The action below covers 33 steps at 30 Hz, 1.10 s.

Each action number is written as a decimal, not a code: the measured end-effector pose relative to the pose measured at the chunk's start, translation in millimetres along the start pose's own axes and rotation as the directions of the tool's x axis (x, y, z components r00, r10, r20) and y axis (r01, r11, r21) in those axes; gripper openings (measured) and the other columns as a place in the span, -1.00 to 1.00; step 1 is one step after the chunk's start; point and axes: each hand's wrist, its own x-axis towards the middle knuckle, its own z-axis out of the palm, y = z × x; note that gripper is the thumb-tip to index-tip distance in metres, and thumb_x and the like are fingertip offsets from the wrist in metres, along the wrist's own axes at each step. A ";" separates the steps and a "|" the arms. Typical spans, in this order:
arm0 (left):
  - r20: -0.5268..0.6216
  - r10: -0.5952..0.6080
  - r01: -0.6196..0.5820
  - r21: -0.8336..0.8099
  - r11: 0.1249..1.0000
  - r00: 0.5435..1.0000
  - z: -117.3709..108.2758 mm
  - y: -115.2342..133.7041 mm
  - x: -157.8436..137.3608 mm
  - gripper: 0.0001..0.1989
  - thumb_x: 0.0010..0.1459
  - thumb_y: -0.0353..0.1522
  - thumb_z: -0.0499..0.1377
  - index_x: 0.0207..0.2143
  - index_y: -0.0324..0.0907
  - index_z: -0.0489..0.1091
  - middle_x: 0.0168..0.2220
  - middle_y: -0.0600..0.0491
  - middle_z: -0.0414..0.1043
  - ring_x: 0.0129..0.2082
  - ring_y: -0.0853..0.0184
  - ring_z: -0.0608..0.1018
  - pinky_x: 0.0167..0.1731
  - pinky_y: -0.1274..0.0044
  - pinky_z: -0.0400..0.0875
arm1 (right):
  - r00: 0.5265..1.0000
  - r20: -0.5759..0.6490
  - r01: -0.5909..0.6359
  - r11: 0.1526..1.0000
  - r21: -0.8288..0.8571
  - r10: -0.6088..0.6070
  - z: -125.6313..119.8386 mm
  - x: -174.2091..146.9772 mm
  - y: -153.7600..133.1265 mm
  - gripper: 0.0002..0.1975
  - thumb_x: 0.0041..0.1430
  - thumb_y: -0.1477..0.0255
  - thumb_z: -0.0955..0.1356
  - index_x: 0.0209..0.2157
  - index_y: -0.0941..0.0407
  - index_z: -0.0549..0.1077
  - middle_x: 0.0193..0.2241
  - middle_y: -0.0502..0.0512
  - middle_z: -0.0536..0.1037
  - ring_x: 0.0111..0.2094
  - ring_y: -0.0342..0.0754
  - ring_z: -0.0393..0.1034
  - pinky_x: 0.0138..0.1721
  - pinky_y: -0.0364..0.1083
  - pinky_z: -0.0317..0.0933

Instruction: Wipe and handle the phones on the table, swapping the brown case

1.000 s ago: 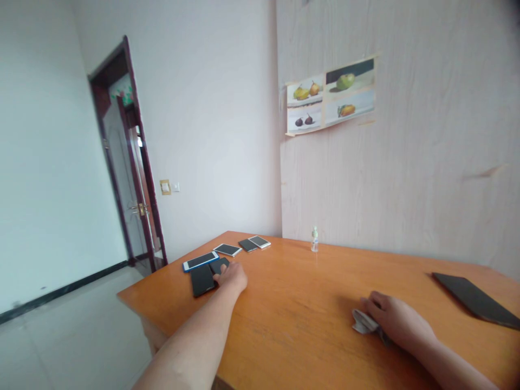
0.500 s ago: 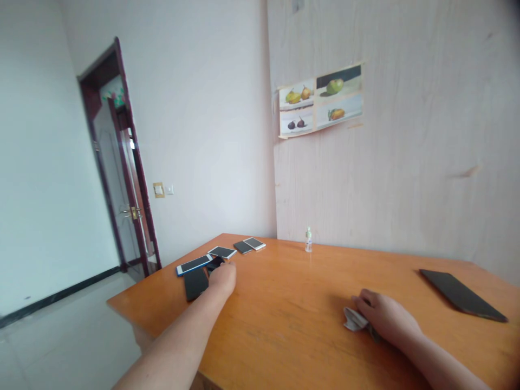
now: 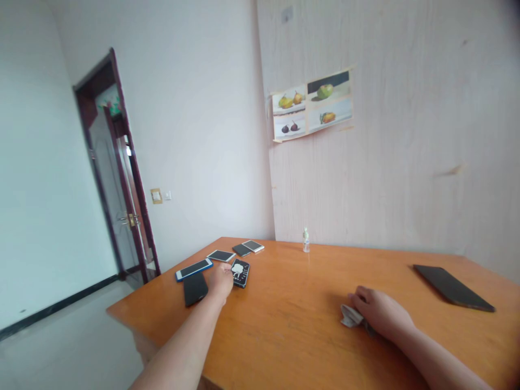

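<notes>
My left hand [image 3: 221, 281] is closed on the left edge of a phone [image 3: 240, 273], whose black back carries a white cartoon figure and small white marks. A black phone [image 3: 195, 288] lies just left of that hand, touching or nearly touching a white-fronted phone in a blue case [image 3: 194, 269]. On the right, my right hand [image 3: 377, 311] rests on the table with its fingers curled round a crumpled grey cloth [image 3: 351, 316]. Part of the cloth is hidden under the palm.
Farther back on the orange wooden table [image 3: 284, 325] lie a white phone [image 3: 221, 255], a dark phone [image 3: 241, 250] and another white phone [image 3: 253, 246]. A small clear spray bottle [image 3: 306, 241] stands near the wall. A dark flat slab [image 3: 453, 288] lies at right.
My left hand has drawn the black phone rightward, away from the other phones, and its cartoon back now shows. The right hand stays on the cloth. The view has shifted slightly.
</notes>
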 end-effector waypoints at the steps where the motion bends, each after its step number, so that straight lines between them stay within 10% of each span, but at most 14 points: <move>1: 0.000 -0.030 0.030 -0.083 0.996 1.000 7.3 0.4 -3.2 -0.85 0.08 -0.46 0.12 -0.28 -0.17 0.44 -0.28 -0.06 0.57 -0.24 0.21 0.59 -0.31 0.52 0.39 | 1.000 -0.003 0.000 1.000 -0.003 0.000 -0.1 -0.1 0.0 -0.63 0.23 0.13 0.16 -0.47 0.05 0.39 -0.43 0.11 0.57 -0.36 0.03 0.44 -0.45 -0.10 -0.01; 10: 0.190 -0.040 0.141 -0.559 0.817 0.981 68.2 45.0 -32.7 -0.80 0.05 -0.35 0.17 -0.22 -0.17 0.38 -0.26 -0.02 0.53 -0.33 0.31 0.57 -0.40 0.54 0.42 | 1.000 -0.008 -0.012 0.999 0.037 0.012 -7.3 -5.3 -15.9 -0.53 0.25 0.02 0.13 -0.48 0.04 0.40 -0.50 0.07 0.54 -0.44 -0.03 0.40 -0.48 -0.12 -0.02; 23: 0.479 0.193 0.261 -0.725 0.637 0.856 114.7 95.2 -94.5 -0.76 -0.06 -0.36 0.21 -0.27 -0.19 0.37 -0.35 0.05 0.48 -0.38 0.39 0.52 -0.39 0.57 0.39 | 0.995 -0.100 0.016 0.930 0.368 0.022 -9.9 -11.6 -31.7 -0.56 0.18 0.04 0.24 -0.54 0.09 0.37 -0.59 0.02 0.45 -0.50 -0.11 0.30 -0.48 -0.15 0.04; 28: 0.600 0.275 0.322 -0.697 0.641 0.751 111.3 96.7 -106.2 -0.77 -0.09 -0.39 0.24 -0.30 -0.21 0.39 -0.36 0.06 0.49 -0.41 0.40 0.51 -0.41 0.59 0.36 | 0.981 0.061 -0.150 0.518 0.842 0.184 -13.1 -12.0 -32.4 -0.57 0.17 0.03 0.28 -0.37 0.14 0.46 -0.44 0.10 0.52 -0.52 -0.15 0.32 -0.52 -0.16 0.17; 33: 0.661 0.344 0.313 -0.668 0.675 0.667 105.8 101.5 -114.6 -0.81 -0.01 -0.35 0.21 -0.29 -0.19 0.39 -0.34 0.06 0.51 -0.41 0.39 0.50 -0.39 0.57 0.35 | 0.974 0.180 -0.196 0.120 0.973 0.135 -15.6 -14.5 -33.2 -0.67 0.14 0.16 0.39 -0.35 0.17 0.47 -0.43 0.13 0.52 -0.52 -0.17 0.33 -0.56 -0.20 0.21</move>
